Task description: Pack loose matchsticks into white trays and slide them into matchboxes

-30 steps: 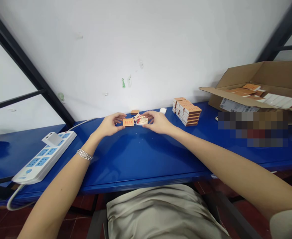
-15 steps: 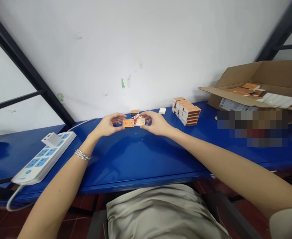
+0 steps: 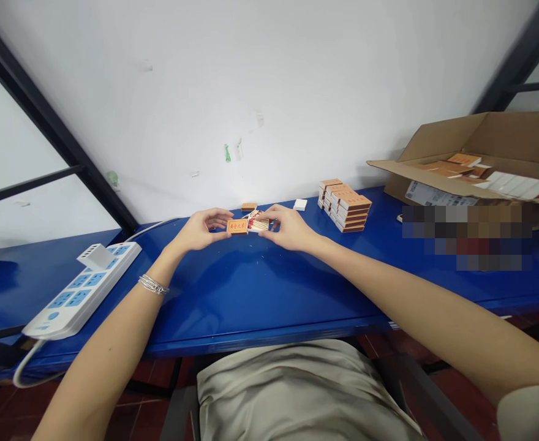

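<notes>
My left hand [image 3: 200, 229] grips an orange matchbox sleeve [image 3: 237, 226] with printed red characters, holding it just above the blue table. My right hand [image 3: 288, 228] holds a white matchbox tray [image 3: 258, 224] full of red-tipped matches by its far end. The tray's near end meets the sleeve's right end and appears to sit inside it. My fingers partly hide the tray. Several match heads poke up at its top edge.
Another orange matchbox [image 3: 248, 207] lies just beyond my hands, and a small white box [image 3: 299, 204] sits to the right. Stacked matchboxes [image 3: 345, 205] stand on the blue table [image 3: 251, 288]. A white power strip [image 3: 81, 291] lies at left, and an open cardboard carton [image 3: 462, 165] sits at right.
The white tray of matches has slid left toward the orange sleeve, and less of it shows. My right hand has moved left with it.
</notes>
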{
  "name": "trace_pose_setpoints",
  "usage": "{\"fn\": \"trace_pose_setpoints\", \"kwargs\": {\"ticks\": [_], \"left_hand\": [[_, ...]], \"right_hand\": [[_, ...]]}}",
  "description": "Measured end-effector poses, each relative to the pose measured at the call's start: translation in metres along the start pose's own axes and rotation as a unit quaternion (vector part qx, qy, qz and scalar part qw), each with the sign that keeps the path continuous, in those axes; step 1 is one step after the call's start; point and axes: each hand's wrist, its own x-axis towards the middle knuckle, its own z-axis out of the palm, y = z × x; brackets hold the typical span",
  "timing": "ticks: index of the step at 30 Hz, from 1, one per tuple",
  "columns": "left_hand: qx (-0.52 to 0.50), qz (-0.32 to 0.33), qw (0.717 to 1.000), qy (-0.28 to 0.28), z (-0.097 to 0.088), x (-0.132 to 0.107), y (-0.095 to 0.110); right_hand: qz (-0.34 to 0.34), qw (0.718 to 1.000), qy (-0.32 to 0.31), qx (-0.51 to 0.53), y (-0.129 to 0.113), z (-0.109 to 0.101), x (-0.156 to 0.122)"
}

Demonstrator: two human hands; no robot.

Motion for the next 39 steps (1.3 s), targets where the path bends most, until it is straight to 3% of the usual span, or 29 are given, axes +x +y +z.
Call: {"fn": "trace_pose_setpoints", "kwargs": {"ticks": [19, 39], "left_hand": [[-0.062, -0.019, 0.998, 0.011, 0.0020, 0.0015, -0.0001], [-0.073, -0.058, 0.995, 0.023, 0.0035, 0.0025, -0.0057]], "right_hand": [[-0.033, 0.999, -0.008, 0.031, 0.0003, -0.0018, -0.0008], [0.000, 0.998, -0.007, 0.064, 0.0002, 0.0006, -0.0024]]}}
